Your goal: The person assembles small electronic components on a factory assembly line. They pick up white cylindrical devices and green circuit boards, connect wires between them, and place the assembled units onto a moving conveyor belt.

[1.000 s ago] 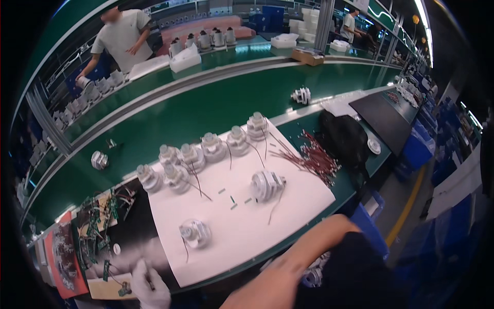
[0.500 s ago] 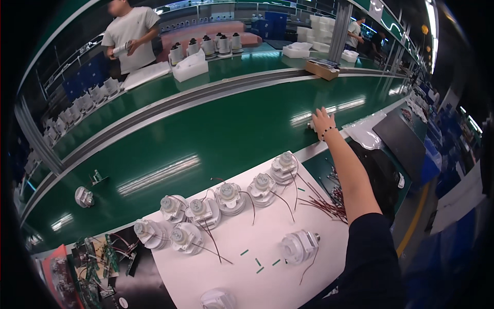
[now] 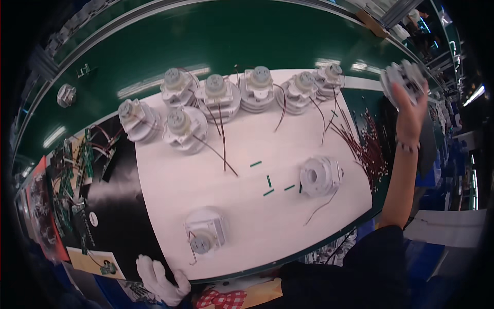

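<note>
My right hand (image 3: 410, 110), bare with a beaded bracelet, is closed around a white plastic housing (image 3: 404, 80), raised at the far right. Near the bench's front edge, my left hand (image 3: 160, 280) wears a white glove; its fingers are apart and nothing shows in them. Several white round housings with grey caps and brown wires, one a capped housing (image 3: 215, 95), stand along the back of the white sheet (image 3: 247, 216). One housing with an open round centre (image 3: 320, 176) lies at the right of the sheet, and another capped housing (image 3: 206, 232) sits nearest me.
Small green strips (image 3: 268, 181) lie mid-sheet. Loose brown wires (image 3: 368, 147) are bundled at the right. Green circuit boards (image 3: 77, 170) with wires lie at the left beside a black sheet (image 3: 128, 206). A small housing (image 3: 66, 96) stands on the green belt (image 3: 231, 36) beyond.
My right hand has come back from the green surface, lifting a white housing. The view has tilted down, bringing my gloved left hand into sight.
</note>
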Action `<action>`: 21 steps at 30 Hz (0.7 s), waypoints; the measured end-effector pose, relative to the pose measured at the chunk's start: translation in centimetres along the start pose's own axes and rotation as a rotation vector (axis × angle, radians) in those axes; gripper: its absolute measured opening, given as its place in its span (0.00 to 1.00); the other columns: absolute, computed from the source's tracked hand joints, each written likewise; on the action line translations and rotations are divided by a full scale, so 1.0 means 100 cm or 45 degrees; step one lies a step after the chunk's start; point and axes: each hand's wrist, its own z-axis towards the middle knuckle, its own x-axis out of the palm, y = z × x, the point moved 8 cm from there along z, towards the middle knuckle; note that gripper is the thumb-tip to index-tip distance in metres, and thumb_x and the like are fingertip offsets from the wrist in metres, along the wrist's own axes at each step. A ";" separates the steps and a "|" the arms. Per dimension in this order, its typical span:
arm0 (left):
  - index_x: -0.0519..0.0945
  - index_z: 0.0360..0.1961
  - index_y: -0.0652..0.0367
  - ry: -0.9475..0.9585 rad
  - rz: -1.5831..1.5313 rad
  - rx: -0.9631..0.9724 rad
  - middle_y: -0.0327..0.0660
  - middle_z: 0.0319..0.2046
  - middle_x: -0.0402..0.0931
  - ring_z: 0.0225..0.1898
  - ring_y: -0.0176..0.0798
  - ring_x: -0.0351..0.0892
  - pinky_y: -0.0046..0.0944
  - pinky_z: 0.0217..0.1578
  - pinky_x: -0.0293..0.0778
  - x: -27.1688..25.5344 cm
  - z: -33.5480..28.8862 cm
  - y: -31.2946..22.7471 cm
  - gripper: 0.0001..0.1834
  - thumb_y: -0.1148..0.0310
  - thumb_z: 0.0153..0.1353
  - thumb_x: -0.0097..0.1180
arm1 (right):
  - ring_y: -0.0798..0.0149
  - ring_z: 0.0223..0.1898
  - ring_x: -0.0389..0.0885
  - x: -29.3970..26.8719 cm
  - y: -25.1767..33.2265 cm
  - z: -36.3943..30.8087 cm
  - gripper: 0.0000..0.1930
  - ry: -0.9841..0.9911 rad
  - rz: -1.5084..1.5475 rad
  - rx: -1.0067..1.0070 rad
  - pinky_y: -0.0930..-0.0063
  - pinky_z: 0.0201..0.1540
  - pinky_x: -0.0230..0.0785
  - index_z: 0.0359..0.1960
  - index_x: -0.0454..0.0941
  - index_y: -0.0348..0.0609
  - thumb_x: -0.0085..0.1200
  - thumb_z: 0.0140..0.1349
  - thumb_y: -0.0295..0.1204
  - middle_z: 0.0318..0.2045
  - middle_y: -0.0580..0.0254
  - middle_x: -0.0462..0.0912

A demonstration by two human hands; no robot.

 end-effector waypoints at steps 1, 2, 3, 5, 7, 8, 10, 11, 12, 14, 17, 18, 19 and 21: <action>0.62 0.53 0.69 -0.004 -0.051 0.014 0.62 0.49 0.63 0.49 0.65 0.66 0.60 0.49 0.64 0.010 0.000 0.007 0.27 0.67 0.52 0.47 | 0.56 0.49 0.74 -0.004 0.033 -0.031 0.39 0.023 0.083 0.074 0.66 0.49 0.70 0.60 0.53 0.32 0.62 0.48 0.27 0.49 0.50 0.70; 0.60 0.54 0.68 -0.024 -0.065 -0.031 0.63 0.51 0.62 0.52 0.68 0.62 0.64 0.51 0.60 0.014 -0.013 0.013 0.29 0.65 0.52 0.46 | 0.54 0.51 0.72 0.014 0.064 -0.061 0.42 0.178 0.210 0.042 0.63 0.52 0.69 0.60 0.52 0.31 0.63 0.46 0.32 0.51 0.48 0.68; 0.59 0.55 0.68 -0.065 -0.067 -0.068 0.63 0.52 0.61 0.52 0.67 0.63 0.62 0.51 0.61 0.010 -0.019 0.014 0.30 0.67 0.52 0.47 | 0.54 0.53 0.70 0.028 0.078 -0.093 0.48 0.203 0.300 0.100 0.62 0.53 0.67 0.61 0.51 0.30 0.65 0.40 0.36 0.54 0.46 0.65; 0.57 0.57 0.67 -0.132 -0.142 -0.154 0.64 0.55 0.57 0.55 0.67 0.59 0.59 0.54 0.58 0.009 -0.022 0.017 0.30 0.70 0.52 0.48 | 0.56 0.53 0.68 0.053 0.093 -0.159 0.51 0.328 0.275 0.119 0.62 0.56 0.61 0.59 0.52 0.27 0.70 0.33 0.33 0.52 0.48 0.65; 0.54 0.60 0.67 -0.161 -0.303 -0.237 0.64 0.59 0.51 0.59 0.65 0.54 0.53 0.57 0.55 0.006 -0.016 0.021 0.33 0.75 0.52 0.48 | 0.53 0.51 0.69 0.089 0.107 -0.204 0.49 0.575 -0.044 -0.082 0.65 0.54 0.61 0.58 0.55 0.31 0.71 0.32 0.32 0.49 0.48 0.67; 0.53 0.61 0.67 -0.188 -0.434 -0.318 0.64 0.60 0.49 0.61 0.63 0.52 0.50 0.58 0.55 0.002 -0.016 0.024 0.33 0.77 0.53 0.47 | 0.51 0.51 0.69 0.107 0.113 -0.220 0.48 0.699 -0.224 -0.215 0.65 0.53 0.62 0.57 0.56 0.32 0.71 0.33 0.32 0.49 0.47 0.67; 0.52 0.61 0.67 -0.257 -0.549 -0.344 0.63 0.61 0.47 0.62 0.62 0.51 0.47 0.59 0.54 -0.009 -0.011 0.022 0.33 0.77 0.53 0.47 | 0.54 0.51 0.69 0.124 0.105 -0.244 0.46 0.683 -0.247 -0.220 0.65 0.52 0.63 0.57 0.57 0.34 0.71 0.33 0.32 0.47 0.48 0.68; 0.50 0.62 0.66 -0.286 -0.552 -0.289 0.64 0.61 0.46 0.63 0.62 0.49 0.47 0.60 0.52 -0.015 -0.009 0.018 0.34 0.77 0.53 0.46 | 0.56 0.51 0.69 0.129 0.102 -0.252 0.46 0.676 -0.265 -0.218 0.65 0.52 0.64 0.57 0.57 0.34 0.70 0.33 0.32 0.47 0.49 0.68; 0.48 0.62 0.66 -0.332 -0.554 -0.239 0.64 0.61 0.46 0.63 0.62 0.49 0.47 0.60 0.52 -0.026 -0.004 0.013 0.35 0.78 0.53 0.46 | 0.56 0.51 0.69 0.132 0.096 -0.255 0.45 0.669 -0.210 -0.133 0.65 0.51 0.64 0.56 0.58 0.34 0.70 0.34 0.31 0.47 0.49 0.68; 0.47 0.62 0.65 -0.425 -0.545 -0.153 0.65 0.61 0.46 0.62 0.62 0.51 0.47 0.60 0.54 -0.047 0.007 0.005 0.35 0.78 0.53 0.44 | 0.56 0.51 0.69 0.132 0.087 -0.258 0.42 0.664 -0.112 0.040 0.66 0.50 0.65 0.55 0.60 0.34 0.69 0.36 0.30 0.49 0.49 0.68; 0.52 0.61 0.67 -0.480 -0.641 -0.110 0.62 0.60 0.49 0.62 0.59 0.53 0.46 0.59 0.56 -0.061 0.019 0.003 0.34 0.76 0.53 0.49 | 0.52 0.50 0.69 0.116 0.102 -0.252 0.39 0.700 -0.213 0.025 0.66 0.49 0.66 0.52 0.64 0.34 0.70 0.36 0.32 0.52 0.47 0.66; 0.53 0.60 0.68 -0.390 -0.679 -0.078 0.61 0.60 0.50 0.61 0.57 0.55 0.46 0.58 0.57 -0.061 0.027 0.000 0.33 0.75 0.53 0.51 | 0.51 0.50 0.70 0.104 0.102 -0.248 0.40 0.710 -0.279 -0.123 0.66 0.50 0.65 0.53 0.63 0.34 0.70 0.36 0.32 0.52 0.47 0.67; 0.55 0.59 0.69 -0.297 -0.716 -0.046 0.60 0.60 0.52 0.61 0.56 0.56 0.46 0.58 0.58 -0.062 0.037 -0.003 0.33 0.73 0.53 0.53 | 0.51 0.50 0.70 0.089 0.095 -0.238 0.41 0.718 -0.345 -0.270 0.65 0.50 0.65 0.54 0.62 0.35 0.70 0.36 0.32 0.52 0.47 0.67; 0.61 0.56 0.69 -0.185 -0.842 -0.022 0.57 0.57 0.58 0.57 0.52 0.63 0.42 0.54 0.63 -0.053 0.058 -0.014 0.37 0.67 0.48 0.63 | 0.50 0.48 0.72 0.047 0.063 -0.200 0.40 0.456 -0.611 -0.175 0.65 0.50 0.65 0.54 0.63 0.36 0.70 0.37 0.34 0.50 0.49 0.70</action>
